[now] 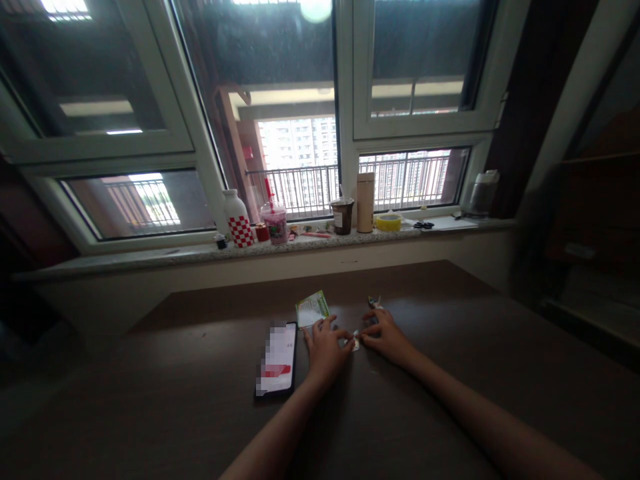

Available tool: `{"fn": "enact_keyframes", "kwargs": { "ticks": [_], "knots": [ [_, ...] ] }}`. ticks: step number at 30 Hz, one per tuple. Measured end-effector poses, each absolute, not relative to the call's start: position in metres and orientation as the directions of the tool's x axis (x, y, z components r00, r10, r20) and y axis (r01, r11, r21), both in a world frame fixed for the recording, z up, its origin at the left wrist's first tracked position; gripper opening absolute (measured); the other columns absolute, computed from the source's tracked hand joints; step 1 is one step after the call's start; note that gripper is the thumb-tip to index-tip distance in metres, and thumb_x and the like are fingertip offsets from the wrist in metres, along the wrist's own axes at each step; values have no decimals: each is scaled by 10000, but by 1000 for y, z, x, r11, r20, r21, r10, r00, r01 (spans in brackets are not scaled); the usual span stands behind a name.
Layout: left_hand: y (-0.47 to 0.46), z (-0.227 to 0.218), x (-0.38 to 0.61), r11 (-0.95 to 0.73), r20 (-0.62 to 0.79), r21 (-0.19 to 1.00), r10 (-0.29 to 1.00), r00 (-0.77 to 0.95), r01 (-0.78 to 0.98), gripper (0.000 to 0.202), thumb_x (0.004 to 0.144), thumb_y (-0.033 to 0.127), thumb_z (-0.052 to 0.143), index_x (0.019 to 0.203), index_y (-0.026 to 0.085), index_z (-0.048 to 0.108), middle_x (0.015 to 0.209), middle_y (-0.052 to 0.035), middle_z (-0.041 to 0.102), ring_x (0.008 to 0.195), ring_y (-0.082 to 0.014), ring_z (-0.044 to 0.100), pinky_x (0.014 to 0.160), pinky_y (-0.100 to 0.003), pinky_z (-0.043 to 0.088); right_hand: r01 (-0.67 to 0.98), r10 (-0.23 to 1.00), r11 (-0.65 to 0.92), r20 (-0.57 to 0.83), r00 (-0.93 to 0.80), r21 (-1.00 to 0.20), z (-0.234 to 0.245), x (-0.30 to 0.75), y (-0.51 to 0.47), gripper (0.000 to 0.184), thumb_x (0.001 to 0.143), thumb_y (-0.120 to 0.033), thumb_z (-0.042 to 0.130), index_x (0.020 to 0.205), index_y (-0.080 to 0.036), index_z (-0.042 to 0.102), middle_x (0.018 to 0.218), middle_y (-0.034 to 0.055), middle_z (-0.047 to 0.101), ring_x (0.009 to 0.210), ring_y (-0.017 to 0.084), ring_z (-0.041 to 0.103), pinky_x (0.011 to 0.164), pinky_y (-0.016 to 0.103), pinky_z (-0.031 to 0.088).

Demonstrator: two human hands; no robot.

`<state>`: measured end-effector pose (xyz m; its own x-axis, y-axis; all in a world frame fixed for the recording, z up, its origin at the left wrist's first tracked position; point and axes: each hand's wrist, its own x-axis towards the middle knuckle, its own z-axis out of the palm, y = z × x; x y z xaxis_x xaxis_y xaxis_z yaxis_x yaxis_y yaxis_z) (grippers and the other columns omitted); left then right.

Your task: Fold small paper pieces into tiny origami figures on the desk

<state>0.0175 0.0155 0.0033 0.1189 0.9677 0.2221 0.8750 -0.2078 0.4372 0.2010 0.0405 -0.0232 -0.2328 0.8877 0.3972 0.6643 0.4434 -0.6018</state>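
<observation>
A small whitish piece with coloured marks, perhaps paper or a sticker (pixel 355 342), is between my hands just over the table. My left hand (pixel 326 350) pinches its left side with thumb and forefinger, the other fingers spread over the table. My right hand (pixel 389 337) has its fingertips pinched at the right side of the same piece. Beyond the left fingers lies a green-and-white printed card or packet (pixel 313 309). Just past the right knuckles sits a small crumpled colourful scrap (pixel 374 302), too small to make out.
A lit phone (pixel 277 360) lies left of my left hand on the brown table (pixel 200 373). Along the windowsill (pixel 310 245) stand a checkered bottle (pixel 239 219), a pink drink cup (pixel 274 223), a dark cup (pixel 343 217), a tan flask (pixel 365 203), yellow tape (pixel 389 222) and scissors (pixel 424 225).
</observation>
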Motion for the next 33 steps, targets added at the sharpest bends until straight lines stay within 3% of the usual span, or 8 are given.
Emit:
{"fn": "enact_keyframes", "kwargs": {
  "ticks": [7, 20, 33],
  "knots": [
    [16, 2, 17, -206, 221, 436, 968, 118, 876, 133, 791, 396, 666, 895, 374, 746, 1419, 17, 504, 1358, -309, 328, 1127, -652, 54, 712, 902, 393, 394, -176, -582, -27, 203, 47, 137, 813, -267, 670, 864, -244, 795, 1104, 118, 589, 1153, 280, 479, 1056, 457, 348],
    [16, -1, 17, -210, 224, 435, 967, 120, 875, 138, 802, 431, 652, 891, 380, 744, 1400, 19, 518, 1357, -309, 327, 1122, -654, 61, 581, 888, 453, 396, -232, -676, -26, 208, 44, 152, 797, -348, 685, 826, -249, 796, 1162, 107, 592, 1223, 289, 452, 1102, 468, 287],
    [15, -4, 18, -228, 256, 413, 958, 128, 882, 165, 821, 429, 622, 916, 364, 741, 1401, 4, 520, 1366, -307, 318, 1126, -650, 45, 618, 889, 444, 408, -210, -649, -25, 206, 44, 111, 791, -270, 690, 818, -245, 794, 1141, 102, 597, 1199, 274, 465, 1091, 444, 312]
  ]
}}
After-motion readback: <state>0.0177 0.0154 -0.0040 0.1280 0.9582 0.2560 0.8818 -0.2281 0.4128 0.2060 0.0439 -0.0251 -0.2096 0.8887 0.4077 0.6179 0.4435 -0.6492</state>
